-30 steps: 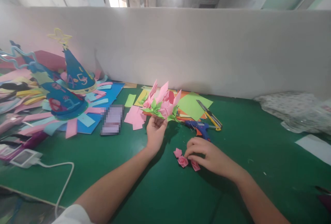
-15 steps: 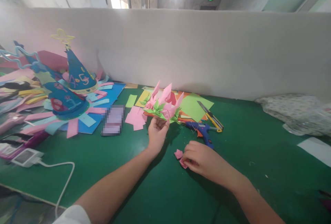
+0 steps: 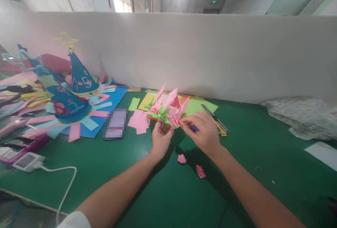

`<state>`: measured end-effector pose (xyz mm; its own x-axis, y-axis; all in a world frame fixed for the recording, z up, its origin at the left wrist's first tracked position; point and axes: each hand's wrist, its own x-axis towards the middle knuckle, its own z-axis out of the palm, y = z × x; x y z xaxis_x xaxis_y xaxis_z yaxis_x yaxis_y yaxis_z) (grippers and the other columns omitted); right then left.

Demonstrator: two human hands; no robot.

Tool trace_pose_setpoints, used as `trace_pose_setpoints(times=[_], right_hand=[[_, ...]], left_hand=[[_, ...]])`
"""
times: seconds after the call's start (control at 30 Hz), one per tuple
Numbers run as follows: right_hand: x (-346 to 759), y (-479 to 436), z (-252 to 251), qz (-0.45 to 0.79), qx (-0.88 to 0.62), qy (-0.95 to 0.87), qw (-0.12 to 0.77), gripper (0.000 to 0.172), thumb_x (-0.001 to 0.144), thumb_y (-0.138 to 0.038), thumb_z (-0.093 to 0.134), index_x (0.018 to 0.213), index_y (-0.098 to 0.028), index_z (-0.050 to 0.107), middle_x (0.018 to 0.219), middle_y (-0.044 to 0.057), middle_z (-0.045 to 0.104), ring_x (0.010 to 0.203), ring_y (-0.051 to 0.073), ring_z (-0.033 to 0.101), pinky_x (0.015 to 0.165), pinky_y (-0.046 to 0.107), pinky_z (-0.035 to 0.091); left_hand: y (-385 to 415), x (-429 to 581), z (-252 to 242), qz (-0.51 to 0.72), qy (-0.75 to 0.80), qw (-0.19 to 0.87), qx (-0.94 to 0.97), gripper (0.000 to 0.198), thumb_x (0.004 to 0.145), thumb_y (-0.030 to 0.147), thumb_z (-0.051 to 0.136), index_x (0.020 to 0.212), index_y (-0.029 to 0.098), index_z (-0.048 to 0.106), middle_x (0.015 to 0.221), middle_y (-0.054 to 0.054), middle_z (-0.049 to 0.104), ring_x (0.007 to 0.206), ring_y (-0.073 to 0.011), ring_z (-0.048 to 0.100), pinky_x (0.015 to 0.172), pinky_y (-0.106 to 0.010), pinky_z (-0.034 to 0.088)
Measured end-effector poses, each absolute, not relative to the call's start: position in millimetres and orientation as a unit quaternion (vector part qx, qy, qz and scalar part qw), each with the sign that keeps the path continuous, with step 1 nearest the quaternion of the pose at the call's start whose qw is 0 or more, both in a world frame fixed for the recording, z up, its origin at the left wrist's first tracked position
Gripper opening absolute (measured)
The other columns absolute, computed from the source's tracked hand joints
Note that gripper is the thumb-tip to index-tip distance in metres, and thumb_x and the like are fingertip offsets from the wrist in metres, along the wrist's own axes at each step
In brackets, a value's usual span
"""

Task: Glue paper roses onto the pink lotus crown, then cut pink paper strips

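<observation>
My left hand (image 3: 161, 137) holds up a paper flower craft (image 3: 172, 98) from below, fingers wrapped under its base. The craft has pink folded flowers with tall pointed pieces and green paper leaves. My right hand (image 3: 201, 129) is closed in a pinch, its thumb and forefinger at the right edge of the front pink flower (image 3: 173, 117). Whether a small loose piece is also between those fingertips is hidden. Below the hands, a small pink folded paper piece (image 3: 181, 158) and a darker pink one (image 3: 200, 171) lie apart on the green table (image 3: 147, 193).
A blue glue gun (image 3: 194, 128) is mostly behind my right hand, beside a yellow utility knife (image 3: 219, 124). Pink paper pieces (image 3: 139, 121) and a phone (image 3: 116, 124) lie left. Decorated blue cone hats (image 3: 81, 77) stand further left. A plastic-wrapped bundle (image 3: 310, 115) lies right.
My right hand has lifted from the pink pieces on the table up to the flower craft. The darker pink piece now shows separately, further right. My left hand keeps its hold.
</observation>
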<state>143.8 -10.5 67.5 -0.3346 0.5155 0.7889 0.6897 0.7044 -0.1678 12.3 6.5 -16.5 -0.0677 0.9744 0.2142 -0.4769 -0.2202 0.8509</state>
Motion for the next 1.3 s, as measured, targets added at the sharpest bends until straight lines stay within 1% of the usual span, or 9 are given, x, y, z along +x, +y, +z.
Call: trace_pose_setpoints(times=[0.13, 0.27, 0.43, 0.6, 0.8, 1.0, 1.13, 1.3], right_hand=[[140.0, 1.5, 59.3, -0.130, -0.357, -0.836, 0.397, 0.011, 0.087, -0.018, 0.053, 0.078, -0.021, 0.057, 0.073, 0.002, 0.064, 0.069, 0.017, 0.052, 0.067, 0.031, 0.039], [141.0, 3.4, 56.1, -0.152, -0.349, -0.841, 0.384, 0.010, 0.087, -0.016, 0.052, 0.080, -0.020, 0.057, 0.075, 0.003, 0.064, 0.071, 0.017, 0.053, 0.068, 0.031, 0.040], [141.5, 5.8, 57.3, -0.145, -0.335, -0.855, 0.370, 0.010, 0.088, -0.015, 0.050, 0.084, -0.021, 0.058, 0.080, 0.004, 0.066, 0.074, 0.017, 0.055, 0.071, 0.032, 0.042], [143.9, 9.4, 58.8, -0.138, -0.334, -0.857, 0.367, 0.011, 0.089, -0.017, 0.050, 0.086, -0.021, 0.060, 0.082, 0.004, 0.067, 0.076, 0.017, 0.056, 0.072, 0.033, 0.042], [148.4, 9.8, 53.8, -0.158, -0.312, -0.870, 0.348, 0.011, 0.089, -0.017, 0.051, 0.091, -0.019, 0.062, 0.085, 0.006, 0.068, 0.081, 0.018, 0.058, 0.073, 0.033, 0.043], [149.5, 10.3, 52.4, -0.171, -0.297, -0.877, 0.336, 0.015, 0.090, -0.017, 0.050, 0.095, -0.019, 0.064, 0.085, 0.006, 0.068, 0.086, 0.019, 0.059, 0.075, 0.034, 0.044], [149.4, 12.0, 52.7, -0.175, -0.286, -0.883, 0.329, 0.015, 0.090, -0.017, 0.049, 0.095, -0.019, 0.064, 0.087, 0.006, 0.069, 0.085, 0.019, 0.059, 0.073, 0.033, 0.045], [149.8, 13.5, 53.7, -0.188, -0.276, -0.887, 0.318, 0.015, 0.090, -0.016, 0.049, 0.094, -0.017, 0.064, 0.087, 0.007, 0.068, 0.086, 0.019, 0.058, 0.075, 0.033, 0.045]], left_hand=[[7.0, 12.3, -15.7, 0.666, 0.303, 0.548, 0.406, 0.032, 0.066, 0.021, 0.073, 0.089, 0.018, 0.051, 0.086, -0.002, 0.064, 0.081, -0.0119, 0.062, 0.074, -0.023, 0.049], [6.9, 13.4, -14.3, 0.664, 0.303, 0.555, 0.398, 0.033, 0.063, 0.020, 0.074, 0.087, 0.018, 0.052, 0.082, -0.001, 0.064, 0.079, -0.0115, 0.063, 0.073, -0.022, 0.048], [5.9, 13.6, -13.4, 0.664, 0.306, 0.557, 0.394, 0.032, 0.062, 0.019, 0.073, 0.087, 0.018, 0.053, 0.082, -0.001, 0.065, 0.079, -0.0109, 0.063, 0.075, -0.021, 0.048], [6.8, 13.5, -15.4, 0.663, 0.302, 0.547, 0.413, 0.029, 0.065, 0.017, 0.072, 0.088, 0.018, 0.053, 0.085, -0.003, 0.066, 0.080, -0.0128, 0.064, 0.074, -0.024, 0.049], [7.2, 13.7, -16.7, 0.661, 0.297, 0.546, 0.419, 0.028, 0.067, 0.018, 0.071, 0.088, 0.018, 0.053, 0.086, -0.002, 0.067, 0.082, -0.0122, 0.064, 0.076, -0.023, 0.050], [6.6, 13.3, -14.7, 0.660, 0.304, 0.557, 0.404, 0.030, 0.063, 0.022, 0.075, 0.084, 0.018, 0.053, 0.086, -0.003, 0.067, 0.083, -0.0135, 0.065, 0.079, -0.025, 0.050], [6.8, 13.1, -13.5, 0.663, 0.299, 0.562, 0.395, 0.031, 0.061, 0.022, 0.076, 0.082, 0.018, 0.054, 0.085, -0.003, 0.068, 0.082, -0.0142, 0.065, 0.080, -0.027, 0.050], [6.4, 12.0, -8.7, 0.662, 0.301, 0.575, 0.374, 0.036, 0.058, 0.023, 0.078, 0.086, 0.017, 0.057, 0.091, -0.006, 0.069, 0.088, -0.0162, 0.066, 0.086, -0.029, 0.048]])
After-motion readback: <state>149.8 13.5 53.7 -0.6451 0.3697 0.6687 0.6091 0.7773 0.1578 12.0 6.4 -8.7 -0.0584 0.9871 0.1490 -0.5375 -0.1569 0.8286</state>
